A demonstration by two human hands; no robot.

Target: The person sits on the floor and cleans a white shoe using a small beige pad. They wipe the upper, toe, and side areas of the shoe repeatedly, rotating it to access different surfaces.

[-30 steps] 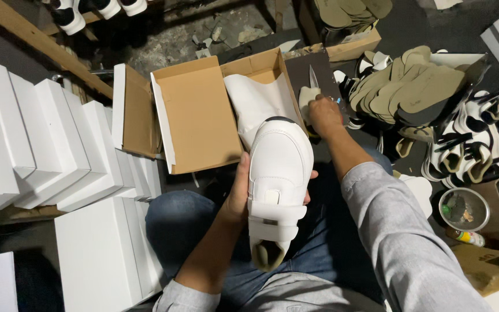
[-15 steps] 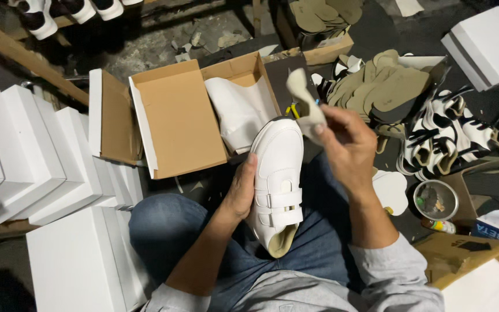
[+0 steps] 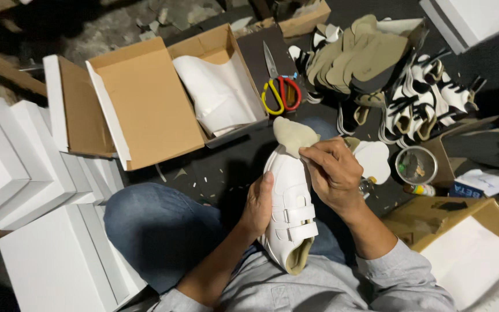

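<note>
**White shoe held over the lap**

We see the left hand [image 3: 258, 203] wrapped around the side of a white leather strap-fastened shoe [image 3: 291, 214], held above the lap, just below the open brown cardboard shoebox [image 3: 145, 104]. The right hand [image 3: 333, 173] pinches a beige cloth pad [image 3: 293, 136] against the shoe's toe. Red-and-yellow-handled scissors [image 3: 278, 86] lie right of the shoebox.

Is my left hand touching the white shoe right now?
Touching. The head view shows the left hand pressed flat against the side of the white shoe, thumb on its upper.
</note>
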